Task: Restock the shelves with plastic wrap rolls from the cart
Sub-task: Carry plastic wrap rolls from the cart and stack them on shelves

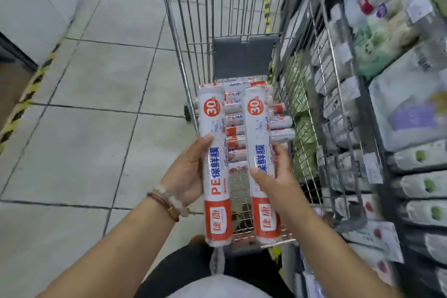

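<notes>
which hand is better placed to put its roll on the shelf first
Right, probably. The right hand holds its plastic wrap roll on the side where the shelves stand. The left hand and its roll would have to cross over the cart.

Two white cylindrical plastic wrap rolls at centre frame carry red end bands, blue lettering and red "30" circles. The silver wire shopping cart stands on pale grey floor tiles; yellow-black striped tape runs at left.
</notes>
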